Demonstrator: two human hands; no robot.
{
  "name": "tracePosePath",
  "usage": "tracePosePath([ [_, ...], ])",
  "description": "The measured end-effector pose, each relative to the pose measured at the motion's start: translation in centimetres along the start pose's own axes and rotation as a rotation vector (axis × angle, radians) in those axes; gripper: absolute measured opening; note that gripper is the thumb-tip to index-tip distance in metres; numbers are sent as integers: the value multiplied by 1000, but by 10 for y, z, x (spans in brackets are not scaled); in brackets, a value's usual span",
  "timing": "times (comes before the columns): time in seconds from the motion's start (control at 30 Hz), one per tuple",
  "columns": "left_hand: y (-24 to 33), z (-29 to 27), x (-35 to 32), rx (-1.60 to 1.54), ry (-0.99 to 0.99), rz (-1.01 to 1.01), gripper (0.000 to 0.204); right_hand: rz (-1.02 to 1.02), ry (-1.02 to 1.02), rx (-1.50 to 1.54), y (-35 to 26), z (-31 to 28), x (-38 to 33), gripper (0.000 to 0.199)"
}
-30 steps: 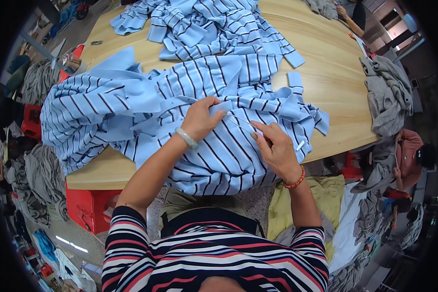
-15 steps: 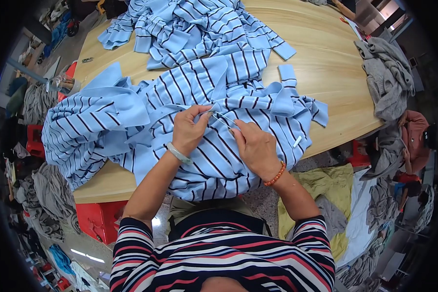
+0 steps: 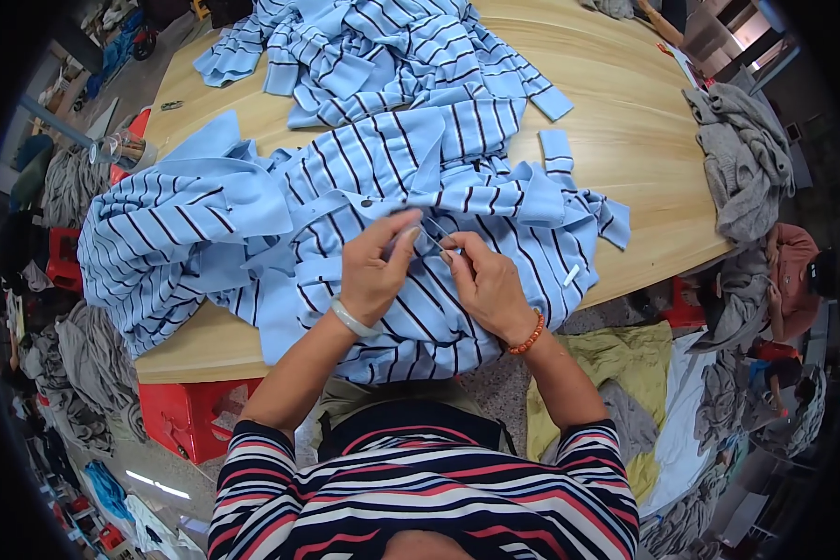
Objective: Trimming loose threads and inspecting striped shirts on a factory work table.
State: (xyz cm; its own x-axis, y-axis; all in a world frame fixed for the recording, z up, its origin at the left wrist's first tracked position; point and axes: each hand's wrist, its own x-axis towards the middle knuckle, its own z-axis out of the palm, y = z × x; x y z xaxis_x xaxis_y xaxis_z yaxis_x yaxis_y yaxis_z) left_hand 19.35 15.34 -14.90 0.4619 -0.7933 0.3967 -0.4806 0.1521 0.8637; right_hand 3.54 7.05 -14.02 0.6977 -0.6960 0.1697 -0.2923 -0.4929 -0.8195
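A light blue knit garment with dark and white stripes [image 3: 420,322] lies bunched on the table in front of me. My right hand [image 3: 487,287], with an orange bead bracelet, pinches a thin, pale, two-stranded piece [image 3: 433,237]; whether it is thread or a slim metal tool I cannot tell. Its far end reaches the fingertips of my left hand [image 3: 375,271], which wears a pale bangle. My left fingers are curled together and partly blurred; what they hold is hidden. Just beyond them a dark button [image 3: 367,202] shows on the garment's plain blue band.
More striped blue garments [image 3: 373,56] are heaped at the table's far side. Grey knitwear [image 3: 742,159] hangs over the right edge of the wooden table [image 3: 625,103]. A clear container [image 3: 124,149] stands at far left, a red stool [image 3: 182,420] below. Another person [image 3: 793,280] sits at right.
My left hand has come off the garment's band and moved slightly right and toward me, uncovering the dark button. My right hand stays nearly in place, still pinching the thin piece.
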Motion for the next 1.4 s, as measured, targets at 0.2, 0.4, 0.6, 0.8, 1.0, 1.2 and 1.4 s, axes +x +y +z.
tracePosePath([
  [0.2, -5, -18, 0, -404, -30, -381, 25, -98, -21, -53, -9, -6, -1, 15],
  [0.4, -17, -28, 4, -429, -159, -655, 23, -11, -26, -152, -5, -14, -10, 15],
  [0.6, -28, -29, 3, -504, -166, -687, 23, -2, -87, -198, -5, -18, -18, 15],
  [0.8, -33, -26, -1, -591, -99, -636, 22, -42, -132, -211, -14, -15, -14, 16],
  [1.0, -35, -23, -5, -487, -81, -558, 21, -114, -60, -258, -15, -7, -9, 16],
  [1.2, -30, -17, -10, -327, -87, -463, 19, -76, -163, -380, -23, -8, -3, 16],
  [1.4, -13, -13, -19, 143, 2, -105, 16, -92, -144, -431, -30, 3, -5, 16],
])
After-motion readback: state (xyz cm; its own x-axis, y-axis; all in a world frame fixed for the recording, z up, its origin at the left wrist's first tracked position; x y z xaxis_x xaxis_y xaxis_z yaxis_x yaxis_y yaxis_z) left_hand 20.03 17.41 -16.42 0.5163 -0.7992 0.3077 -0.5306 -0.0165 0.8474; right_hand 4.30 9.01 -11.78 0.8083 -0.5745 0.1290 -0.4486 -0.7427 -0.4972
